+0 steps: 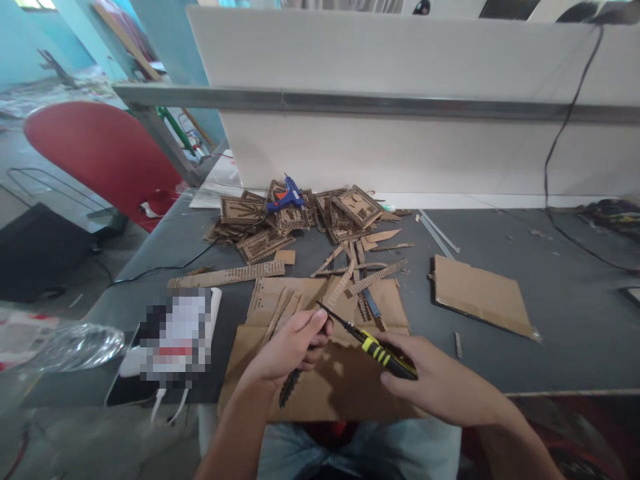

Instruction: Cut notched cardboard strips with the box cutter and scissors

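My left hand [300,340] is closed, thumb on top, around a narrow strip of corrugated cardboard [341,285]. A dark, ridged end of a strip [289,390] sticks out below the same fist. My right hand [425,373] is wrapped around slim pointed snips [383,353] with black-and-yellow handles. The tips of the snips reach my left thumb, next to the strip; whether the blades touch the cardboard is unclear. Beneath both hands lies a folded brown cardboard sheet [345,393], with loose strips and a blue-handled tool [371,303] on its far part.
Framed cardboard pieces [357,205] are heaped at the back, a blue glue gun [287,197] on top. A cardboard panel [480,293] lies right, near two clear sticks [440,233]. At left are a pixelated phone [175,340] with cables and a red chair [100,153].
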The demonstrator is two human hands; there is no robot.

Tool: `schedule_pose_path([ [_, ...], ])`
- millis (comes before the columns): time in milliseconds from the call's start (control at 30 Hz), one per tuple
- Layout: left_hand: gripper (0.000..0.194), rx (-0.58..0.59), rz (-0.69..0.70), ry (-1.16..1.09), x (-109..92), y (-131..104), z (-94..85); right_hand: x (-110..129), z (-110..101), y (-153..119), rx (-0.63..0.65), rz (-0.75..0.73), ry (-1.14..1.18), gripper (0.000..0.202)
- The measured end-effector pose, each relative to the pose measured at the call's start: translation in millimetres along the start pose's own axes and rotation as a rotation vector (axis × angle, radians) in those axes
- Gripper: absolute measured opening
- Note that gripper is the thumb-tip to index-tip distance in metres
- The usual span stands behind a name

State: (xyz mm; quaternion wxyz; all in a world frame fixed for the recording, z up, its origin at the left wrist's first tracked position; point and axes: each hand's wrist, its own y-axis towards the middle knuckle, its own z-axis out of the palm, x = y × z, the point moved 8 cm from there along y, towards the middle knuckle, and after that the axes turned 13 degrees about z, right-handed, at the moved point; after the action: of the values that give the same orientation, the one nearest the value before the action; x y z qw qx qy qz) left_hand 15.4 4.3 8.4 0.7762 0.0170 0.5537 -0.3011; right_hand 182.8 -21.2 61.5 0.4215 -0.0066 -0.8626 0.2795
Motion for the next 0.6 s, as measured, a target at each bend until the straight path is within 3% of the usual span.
schedule_pose_path([
  [400, 0.045, -0.087, 0.039, 0.055, 4.7, 8.2, -11.5, -6.4, 4.7, 23.2, -0.040, -0.002, 0.016, 0.019],
  [600, 0.042, -0.185, 0.153, 0.161, -5.3, 4.3, -26.0, -21.0, 1.4, 22.1, -0.069, 0.065, 0.035, 0.043],
])
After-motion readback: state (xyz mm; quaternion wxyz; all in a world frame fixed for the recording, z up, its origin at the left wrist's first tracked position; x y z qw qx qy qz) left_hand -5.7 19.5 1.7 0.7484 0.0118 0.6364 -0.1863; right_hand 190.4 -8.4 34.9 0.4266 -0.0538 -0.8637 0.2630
